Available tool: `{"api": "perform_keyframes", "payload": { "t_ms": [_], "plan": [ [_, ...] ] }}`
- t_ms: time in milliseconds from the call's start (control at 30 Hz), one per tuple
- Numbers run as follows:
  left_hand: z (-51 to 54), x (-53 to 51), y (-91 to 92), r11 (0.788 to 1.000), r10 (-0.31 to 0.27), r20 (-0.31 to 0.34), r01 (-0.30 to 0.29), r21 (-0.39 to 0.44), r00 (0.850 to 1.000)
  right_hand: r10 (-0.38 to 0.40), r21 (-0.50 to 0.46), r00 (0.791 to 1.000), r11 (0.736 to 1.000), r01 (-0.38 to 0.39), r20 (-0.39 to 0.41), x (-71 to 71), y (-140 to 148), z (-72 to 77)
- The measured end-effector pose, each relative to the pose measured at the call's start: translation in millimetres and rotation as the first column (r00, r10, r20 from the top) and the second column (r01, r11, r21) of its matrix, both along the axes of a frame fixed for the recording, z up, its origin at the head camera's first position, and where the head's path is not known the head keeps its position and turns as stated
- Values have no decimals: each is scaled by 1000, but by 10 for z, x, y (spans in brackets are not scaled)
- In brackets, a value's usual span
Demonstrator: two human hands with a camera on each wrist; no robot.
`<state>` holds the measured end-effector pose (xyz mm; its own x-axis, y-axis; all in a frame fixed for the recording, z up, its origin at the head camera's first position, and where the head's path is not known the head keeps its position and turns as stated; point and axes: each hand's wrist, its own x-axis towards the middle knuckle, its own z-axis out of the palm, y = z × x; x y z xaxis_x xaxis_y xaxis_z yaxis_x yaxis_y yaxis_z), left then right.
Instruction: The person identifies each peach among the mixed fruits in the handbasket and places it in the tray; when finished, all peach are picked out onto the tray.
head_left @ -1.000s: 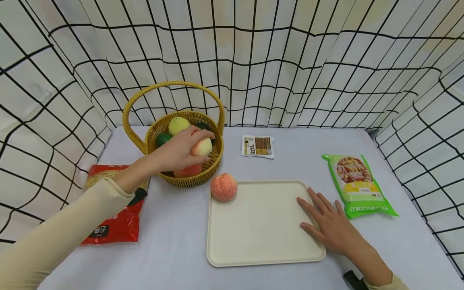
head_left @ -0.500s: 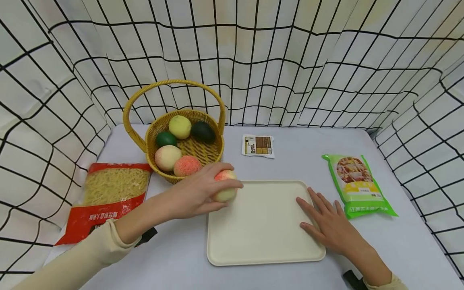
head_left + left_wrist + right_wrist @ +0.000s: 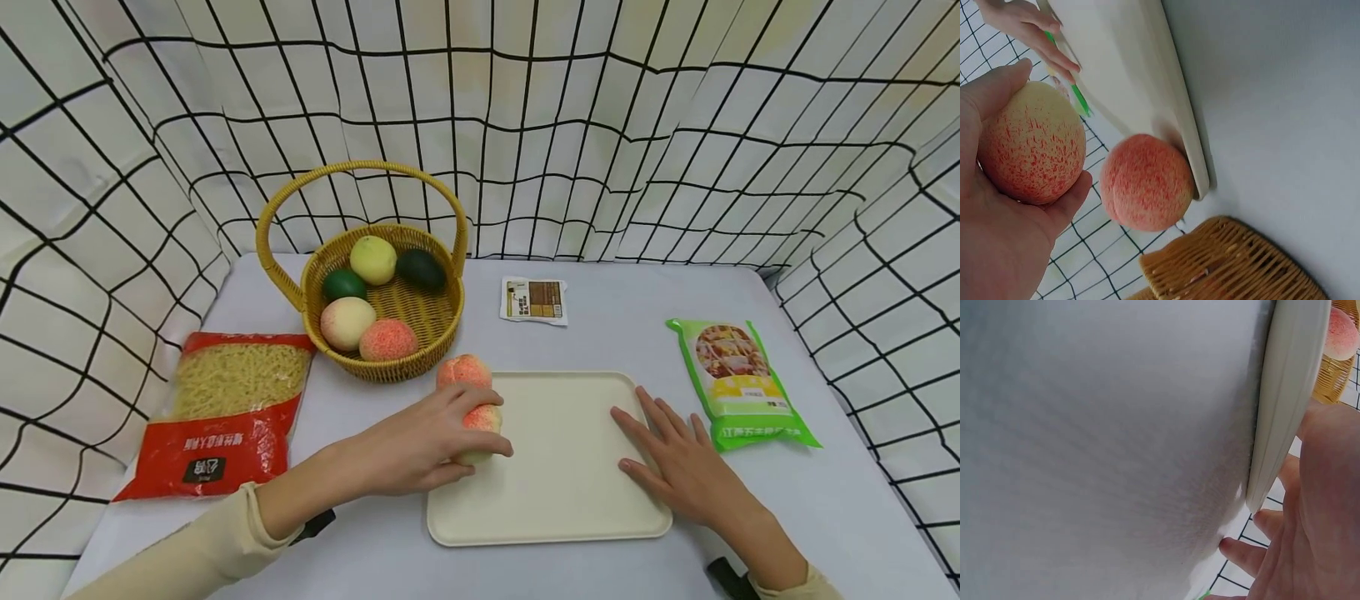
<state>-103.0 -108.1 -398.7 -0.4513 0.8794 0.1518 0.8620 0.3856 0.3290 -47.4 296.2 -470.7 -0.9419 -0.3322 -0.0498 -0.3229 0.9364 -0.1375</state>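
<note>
Clock face centred on the tray [image 3: 570, 475], 12 o'clock away from the person. Transfer of fruit from basket [image 3: 427, 358] to tray judged under way, one item placed and a second nearly so. Placed: first peach [image 3: 465, 367], resting at the tray's 10 o'clock corner. In progress: second peach [image 3: 484, 419], above the tray toward 9 o'clock, near the first but apart from it in the left wrist view; contact with the tray could not be told. The left hand's grip [image 3: 438, 433] was curled about this peach, thumb and fingers on opposite sides, release not yet made. The right hand's grip [image 3: 678, 462] lay spread at the tray's 3 o'clock rim, nothing grasped. Left: lowering and letting go. The basket, at 10 o'clock on the counter [image 3: 360, 533], held five more fruits [image 3: 387, 340]; whether these were also due could not be judged.
</note>
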Motion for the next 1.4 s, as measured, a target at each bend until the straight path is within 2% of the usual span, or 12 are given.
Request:
{"api": "perform_keyframes", "payload": {
  "t_ms": [100, 200, 433, 567, 733, 833, 1133, 1400],
  "plan": [
    [-38, 42, 26, 1000, 3, 50, -2, -18, 999, 1, 1, 1000, 1000, -1, 2, -2, -10, 4],
    [-97, 85, 47, 999, -8, 63, 10, -36, 998, 1, 2, 1000, 1000, -1, 4, -4, -18, 11],
    [-247, 181, 66, 995, -50, 40, 53, -86, 998, 4, 14, 1000, 1000, -4, 5, -16, -23, 16],
    [-316, 205, 65, 992, -46, 49, 51, -117, 998, 7, 24, 1000, 1000, -7, -4, -25, -21, 9],
    [-395, 230, 60, 991, -49, 3, 49, -127, 999, 4, 18, 1000, 1000, -4, 4, -24, -22, 17],
    [-394, 248, 69, 991, -59, -11, 57, -122, 998, 5, 18, 1000, 1000, -5, 2, -20, -22, 22],
    [-395, 323, 116, 989, -54, 45, 59, -137, 998, 12, 19, 1000, 1000, -12, -10, -9, -16, 7],
    [-388, 339, 129, 991, -34, 24, 37, -131, 999, 10, 24, 1000, 1000, -10, -14, 3, -5, 1]
  ]
}}
